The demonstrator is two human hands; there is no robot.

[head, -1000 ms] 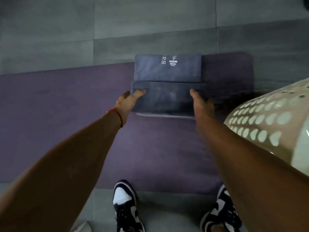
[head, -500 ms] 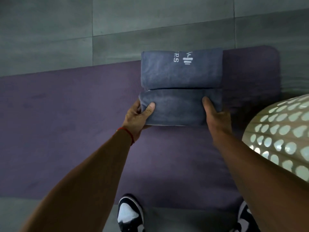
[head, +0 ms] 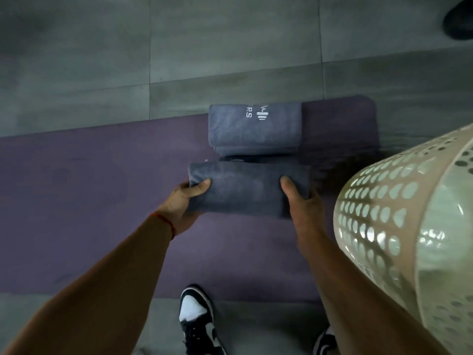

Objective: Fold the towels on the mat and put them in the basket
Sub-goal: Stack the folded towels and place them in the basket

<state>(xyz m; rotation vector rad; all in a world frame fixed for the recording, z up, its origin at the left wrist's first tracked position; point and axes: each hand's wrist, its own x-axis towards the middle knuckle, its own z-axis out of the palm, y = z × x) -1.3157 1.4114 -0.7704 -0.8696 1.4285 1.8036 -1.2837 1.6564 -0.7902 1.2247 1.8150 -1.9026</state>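
A folded dark blue-grey towel (head: 245, 188) hangs just above the purple mat (head: 89, 201), held at both ends. My left hand (head: 185, 203) grips its left end, thumb on top and fingers underneath. My right hand (head: 302, 203) grips its right end the same way. Behind it a second folded towel (head: 254, 129) with white lettering lies on the mat's far edge. The perforated beige basket (head: 399, 216) stands at the right, close to my right forearm.
Grey floor tiles (head: 179, 47) surround the mat. My two black-and-white shoes (head: 197, 321) stand at the mat's near edge. A dark object (head: 460, 19) sits at the top right corner.
Both hands closed on the near towel's ends, lifted it off the mat and drew it toward me, opening a gap to the lettered towel.
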